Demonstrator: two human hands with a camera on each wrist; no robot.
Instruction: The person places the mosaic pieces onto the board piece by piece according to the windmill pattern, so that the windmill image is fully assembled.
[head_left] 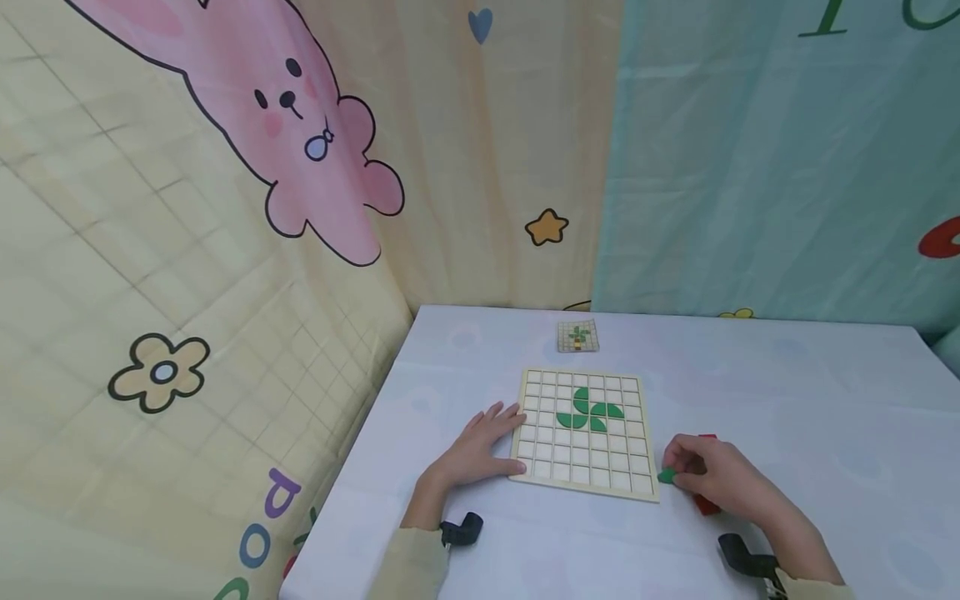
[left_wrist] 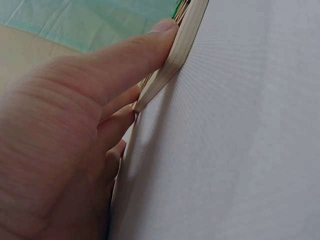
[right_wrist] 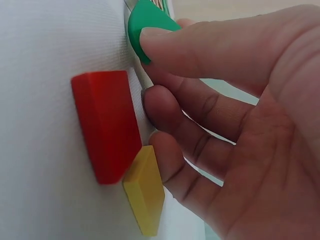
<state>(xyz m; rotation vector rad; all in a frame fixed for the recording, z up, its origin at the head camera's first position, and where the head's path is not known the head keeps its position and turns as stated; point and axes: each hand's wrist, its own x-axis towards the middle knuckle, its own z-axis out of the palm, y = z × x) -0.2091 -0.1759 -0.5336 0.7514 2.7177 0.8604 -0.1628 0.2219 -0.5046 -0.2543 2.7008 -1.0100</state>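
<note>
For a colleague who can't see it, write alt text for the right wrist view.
The right hand pinches a green piece with a curved edge. Beside it, a red block and a yellow block lie close together on a pale surface.

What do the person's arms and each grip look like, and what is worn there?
The sleeves are pale beige, plain where visible. Beside the end of each one sits a curved black device. The left grip and right grip wear no gloves.
</note>
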